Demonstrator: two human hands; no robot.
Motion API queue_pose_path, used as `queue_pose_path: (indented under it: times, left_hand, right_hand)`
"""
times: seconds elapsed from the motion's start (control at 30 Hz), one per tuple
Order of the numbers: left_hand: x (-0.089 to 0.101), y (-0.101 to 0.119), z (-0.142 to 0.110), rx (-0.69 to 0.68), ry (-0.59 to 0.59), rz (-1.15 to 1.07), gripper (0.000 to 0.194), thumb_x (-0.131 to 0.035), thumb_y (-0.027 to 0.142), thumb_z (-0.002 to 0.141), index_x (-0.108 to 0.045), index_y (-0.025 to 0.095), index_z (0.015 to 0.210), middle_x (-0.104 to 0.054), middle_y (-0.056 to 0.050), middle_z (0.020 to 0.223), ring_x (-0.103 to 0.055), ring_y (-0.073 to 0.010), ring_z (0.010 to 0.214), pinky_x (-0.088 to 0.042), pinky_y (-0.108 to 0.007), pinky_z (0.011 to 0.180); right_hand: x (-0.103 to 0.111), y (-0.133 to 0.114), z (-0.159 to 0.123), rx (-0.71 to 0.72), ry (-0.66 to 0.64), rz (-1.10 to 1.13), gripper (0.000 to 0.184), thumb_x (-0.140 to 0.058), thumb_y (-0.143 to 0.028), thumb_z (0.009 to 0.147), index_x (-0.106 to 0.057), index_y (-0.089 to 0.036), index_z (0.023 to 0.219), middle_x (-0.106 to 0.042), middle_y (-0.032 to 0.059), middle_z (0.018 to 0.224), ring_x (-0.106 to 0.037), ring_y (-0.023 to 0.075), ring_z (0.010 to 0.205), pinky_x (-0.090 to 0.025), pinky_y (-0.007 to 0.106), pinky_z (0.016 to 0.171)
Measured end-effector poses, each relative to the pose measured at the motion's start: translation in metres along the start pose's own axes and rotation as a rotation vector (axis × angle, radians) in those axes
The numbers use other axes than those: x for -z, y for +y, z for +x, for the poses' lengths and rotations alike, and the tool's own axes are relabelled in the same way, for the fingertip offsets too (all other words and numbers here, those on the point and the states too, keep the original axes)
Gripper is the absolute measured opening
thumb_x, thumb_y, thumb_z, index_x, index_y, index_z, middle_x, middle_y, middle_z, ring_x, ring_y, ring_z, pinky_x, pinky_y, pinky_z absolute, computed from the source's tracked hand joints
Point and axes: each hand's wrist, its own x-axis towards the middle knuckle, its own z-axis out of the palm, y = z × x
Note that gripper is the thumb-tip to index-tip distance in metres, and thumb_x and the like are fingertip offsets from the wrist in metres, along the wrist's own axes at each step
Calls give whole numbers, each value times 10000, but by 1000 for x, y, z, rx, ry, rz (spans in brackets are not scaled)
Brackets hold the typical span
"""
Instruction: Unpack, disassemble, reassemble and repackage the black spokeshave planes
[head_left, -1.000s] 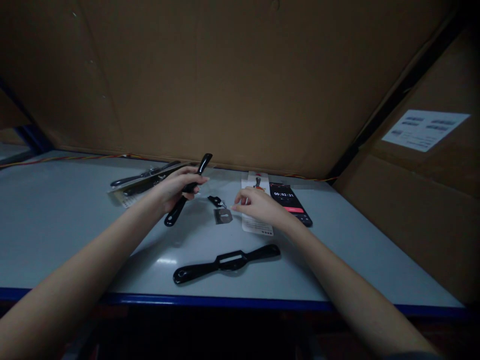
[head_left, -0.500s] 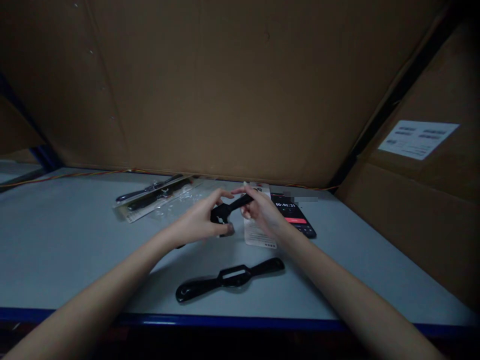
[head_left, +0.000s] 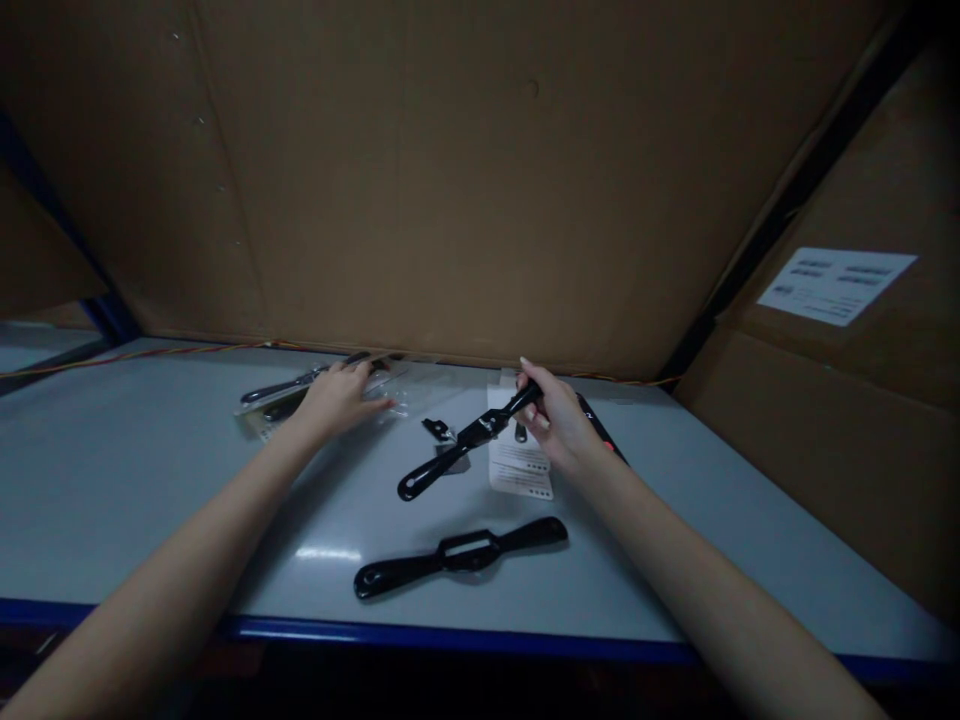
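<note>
My right hand [head_left: 559, 420] is closed on one handle of a black spokeshave [head_left: 472, 432], raised at a slant above the table. Beneath and beside its middle lie a small black metal part [head_left: 435, 430] and a flat grey blade-like plate [head_left: 454, 461]. My left hand [head_left: 341, 398] has its fingers apart over clear plastic packaging [head_left: 397, 400] and other packed spokeshaves [head_left: 274, 390] at the back left; whether it touches them I cannot tell. Nearer the front edge rests a second black spokeshave body [head_left: 465, 553] with an open slot in its middle.
A printed card [head_left: 520, 475] lies below my right hand. Behind that wrist is a phone [head_left: 600, 425], partly covered. Cardboard walls [head_left: 465, 200] enclose the back and right. An orange wire [head_left: 172, 350] runs along the back edge, and a blue rail [head_left: 420, 634] edges the front.
My left hand has let go of the spokeshave and moved left to the packaging. My right hand keeps the spokeshave, now partly over the card. The small part and plate have come into view.
</note>
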Motion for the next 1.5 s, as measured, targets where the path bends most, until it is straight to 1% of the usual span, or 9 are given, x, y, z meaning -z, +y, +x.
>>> queue_pose_path:
  times: [0.17,0.33,0.53,0.73,0.87,1.1,1.23,1.37,1.5]
  left_hand:
    - [8,8,-2,46,5,-34,419,-538,518,765,-592,170,991,-673,-165,944,-592,-343,928,-402,-359,781]
    - [30,25,-8,20,122,-292,402,-486,406,823,-528,166,1142,-655,-120,1079,-607,-256,966,-436,-309,787]
    - [43,55,-22,-248,-228,-643,385,-399,385,878,-532,152,1154,-650,-93,1099,-627,-206,920,-466,-328,796]
    - [32,64,-29,-270,-255,-491,630,-644,432,727,-440,162,1258,-643,-115,1089,-630,-214,835,-479,-311,687]
    - [19,64,-28,-291,-242,-446,515,-572,261,787,-406,121,1253,-661,-126,1017,-639,-199,826,-470,-291,680]
    - [18,67,-26,-247,-162,-491,414,-547,223,799,-457,132,1192,-681,-95,902,-647,-193,748,-466,-289,639]
    - [20,72,-27,-225,-207,-766,403,-540,240,810,-441,133,1186,-697,-79,838,-670,-190,728,-491,-288,638]
    - [17,73,-28,-223,-145,-772,403,-553,228,799,-456,145,1182,-694,-83,867,-674,-197,754,-493,-295,663]
    - [10,65,-23,-165,49,-555,364,-573,192,769,-512,178,1128,-686,-68,846,-668,-237,812,-481,-326,692]
  right_hand:
    - [-1,-5,-1,-20,12,56,328,-638,-468,706,-474,-201,610,-385,-66,423,-281,38,340,-85,202,329]
    - [1,-6,2,-25,64,109,299,-655,-420,703,-491,-189,608,-393,-70,400,-290,28,321,-127,169,299]
    - [-3,-14,-4,-82,67,151,224,-643,-335,722,-547,-166,611,-477,-42,405,-367,31,329,-207,134,295]
    - [-13,-18,-15,-65,76,116,234,-641,-357,737,-562,-166,628,-550,-21,438,-445,48,357,-308,147,345]
    - [-18,-14,-19,-47,75,99,245,-672,-385,713,-578,-162,671,-581,-15,473,-517,70,411,-386,165,402]
    - [-23,-21,-28,82,-226,244,208,-648,-359,748,-567,-205,860,-689,29,820,-658,154,822,-506,293,807]
    - [-26,-25,-32,267,-272,149,269,-621,-360,770,-496,-233,971,-668,16,915,-665,155,768,-504,319,770]
    - [-23,-22,-28,360,-183,-37,372,-575,-395,787,-432,-247,1097,-636,21,912,-636,135,620,-500,298,632]
    - [-3,-21,-11,583,141,-292,468,-525,-428,804,-317,-298,1202,-599,4,919,-593,128,563,-476,293,554]
